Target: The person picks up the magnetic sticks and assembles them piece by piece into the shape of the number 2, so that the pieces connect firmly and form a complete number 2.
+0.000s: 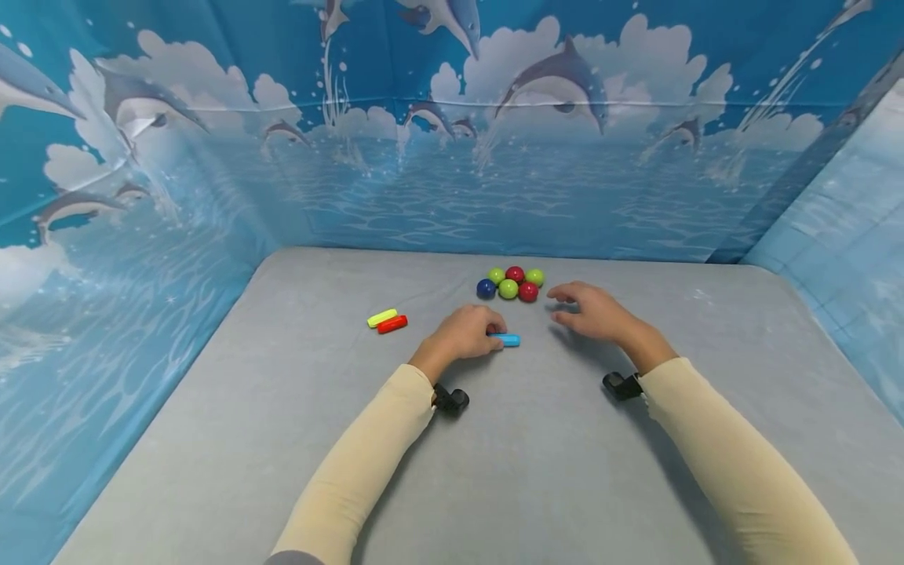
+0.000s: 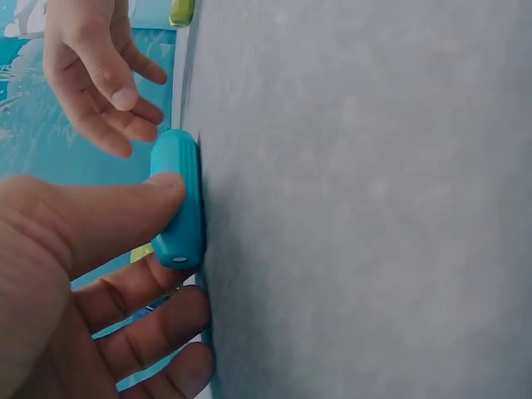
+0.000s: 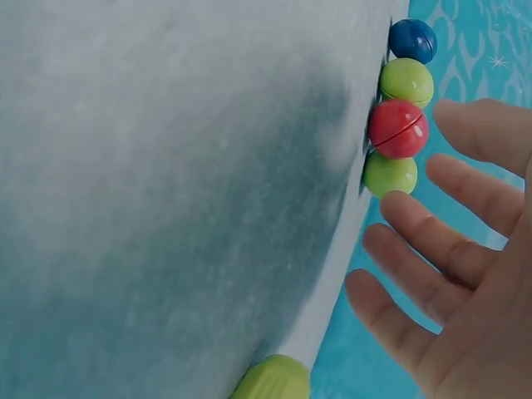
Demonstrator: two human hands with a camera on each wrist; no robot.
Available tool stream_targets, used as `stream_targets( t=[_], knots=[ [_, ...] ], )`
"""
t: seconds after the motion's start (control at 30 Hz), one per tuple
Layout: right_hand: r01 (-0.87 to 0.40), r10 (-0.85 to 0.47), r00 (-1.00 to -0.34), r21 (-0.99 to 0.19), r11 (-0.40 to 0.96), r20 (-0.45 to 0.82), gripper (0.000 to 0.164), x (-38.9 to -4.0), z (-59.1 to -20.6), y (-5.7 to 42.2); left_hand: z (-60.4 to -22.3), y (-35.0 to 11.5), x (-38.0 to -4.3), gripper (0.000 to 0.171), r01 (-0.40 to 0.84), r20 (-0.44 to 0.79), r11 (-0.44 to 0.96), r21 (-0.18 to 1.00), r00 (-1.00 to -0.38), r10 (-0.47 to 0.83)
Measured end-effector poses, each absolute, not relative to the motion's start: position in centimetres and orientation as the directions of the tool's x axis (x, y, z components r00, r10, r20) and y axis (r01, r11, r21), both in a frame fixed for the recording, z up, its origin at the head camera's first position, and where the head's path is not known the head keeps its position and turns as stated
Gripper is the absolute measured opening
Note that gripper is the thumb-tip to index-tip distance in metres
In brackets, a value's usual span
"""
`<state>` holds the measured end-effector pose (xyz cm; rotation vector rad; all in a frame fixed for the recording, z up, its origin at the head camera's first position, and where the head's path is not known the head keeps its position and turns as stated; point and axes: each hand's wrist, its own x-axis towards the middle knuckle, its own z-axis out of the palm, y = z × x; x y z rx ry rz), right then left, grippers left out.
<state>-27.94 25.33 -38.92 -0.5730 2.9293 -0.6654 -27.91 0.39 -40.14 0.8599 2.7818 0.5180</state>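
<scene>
On the soft, matte grey table (image 1: 494,471), the left hand (image 1: 462,333) pinches a blue stick (image 1: 510,340) at its left end between thumb and fingers, a grip that seems suited to its slim, rounded, ribbed body. Left of it, a smooth red stick (image 1: 392,324) and a yellow stick (image 1: 382,318) lie side by side. The right hand (image 1: 596,312), fingers spread and loosely bent, holds nothing beside six glossy balls (image 1: 508,289), bunched closely, perhaps against rolling. Behind them hangs a creased dolphin-print backdrop (image 1: 459,188).
</scene>
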Motion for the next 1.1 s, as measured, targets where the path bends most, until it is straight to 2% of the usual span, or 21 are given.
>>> stream_targets(
  t=[0.3,0.57,0.83,1.1],
  knots=[
    [-0.346,-0.356,-0.933,-0.401,0.848,0.051,0.042,-29.7,-38.5,23.5,-40.3,0.4,-28.1,0.018,0.456,-0.088,0.772,0.443,-0.834,0.544],
    [-0.366,-0.372,-0.928,-0.268,0.891,0.028,0.047,-31.1,-38.8,22.3,-40.5,0.5,-28.1,0.018,0.425,-0.083,0.766,0.482,-0.848,0.524],
    [-0.390,-0.366,-0.921,-0.293,0.873,0.134,0.014,-31.2,-39.4,22.3,-40.6,0.6,-28.1,0.018,0.457,-0.071,0.774,0.438,-0.841,0.536],
    [-0.392,-0.382,-0.919,-0.326,0.860,0.095,0.033,-31.5,-39.8,22.3,-40.5,0.4,-27.9,0.019,0.434,-0.079,0.786,0.441,-0.853,0.516]
  ],
)
